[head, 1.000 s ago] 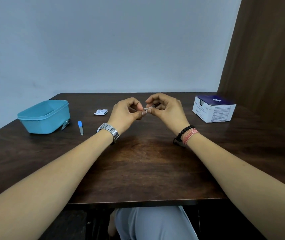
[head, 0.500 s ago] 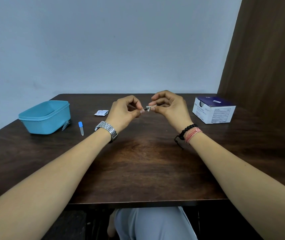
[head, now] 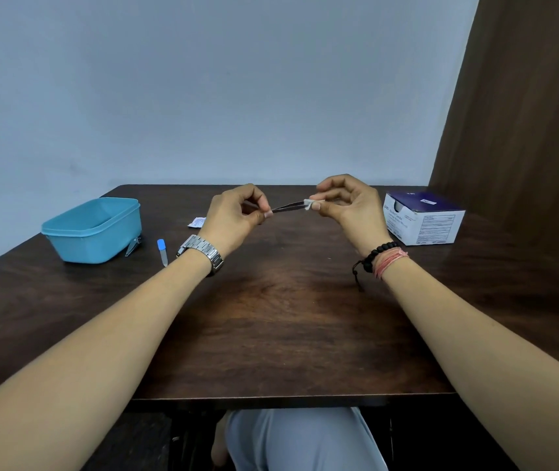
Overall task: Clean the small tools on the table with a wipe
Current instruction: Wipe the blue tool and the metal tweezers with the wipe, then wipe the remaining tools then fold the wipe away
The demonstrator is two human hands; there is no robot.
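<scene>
A thin dark metal tool, probably tweezers [head: 288,207], is held level above the middle of the table [head: 271,328], clear of the wood. The left hand [head: 234,219] pinches its near end between thumb and forefinger, the other fingers curled in. The right hand [head: 349,205] pinches a small folded white wipe [head: 308,204] around the tool's far tip, thumb below and forefinger above. The tool's exact shape is hard to make out at this size.

To the left on the table lie two more small tools: a nail clipper [head: 133,247] touching the base of a teal plastic tub [head: 93,229], and just beside it a slim piece with a blue cap [head: 162,252], lying apart from the clipper. A torn white sachet [head: 196,222] sits behind the left hand. To the right, near the far corner, stands a purple and white cardboard box [head: 422,217].

The table is dark brown wood grain with a glossy finish; its near edge crosses the lower view, with the person's pale trousers [head: 305,440] below it. Its left edge runs diagonally behind the tub. A plain pale blue-grey wall [head: 220,90] backs the table, and a brown wood panel [head: 522,113] closes the right side close to the box. The broad stretch of wood between the forearms and the near edge is open.
</scene>
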